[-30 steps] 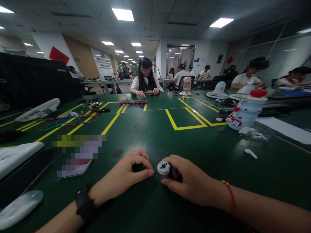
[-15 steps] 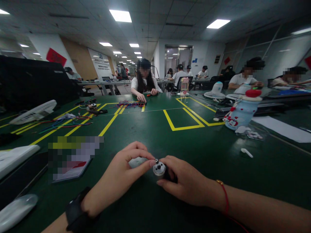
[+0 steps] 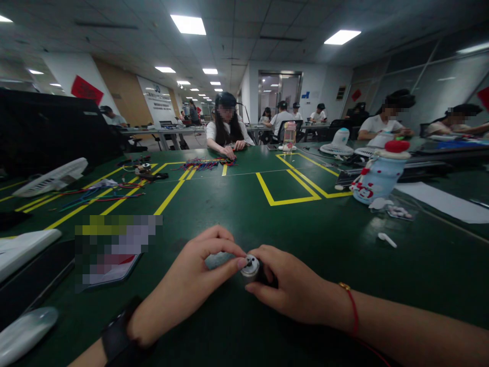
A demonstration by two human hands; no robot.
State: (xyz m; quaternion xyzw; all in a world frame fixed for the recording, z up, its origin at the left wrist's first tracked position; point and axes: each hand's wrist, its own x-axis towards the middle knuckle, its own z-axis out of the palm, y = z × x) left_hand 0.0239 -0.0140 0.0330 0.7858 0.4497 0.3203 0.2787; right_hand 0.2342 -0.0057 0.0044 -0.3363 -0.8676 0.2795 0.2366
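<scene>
Right hand (image 3: 290, 290): fingers curled round a small silver motor (image 3: 251, 266), holding it at the near edge of the green bench (image 3: 237, 204)
Left hand (image 3: 191, 285): thumb and forefinger pressed together, pinching at the motor's face; what they grip is too small to tell
Far right: blue bottle (image 3: 376, 176), well apart

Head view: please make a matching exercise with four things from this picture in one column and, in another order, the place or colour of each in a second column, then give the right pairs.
Things:
1. small motor
2. fan grille
3. bottle with red cap
4. bundle of wires

Place or colour:
a. far across the table, by another person's hands
b. pale blue, right of the yellow lines
c. between the left hand and the right hand
d. white, at the far left

Pairs: 1-c, 2-d, 3-b, 4-a
</scene>
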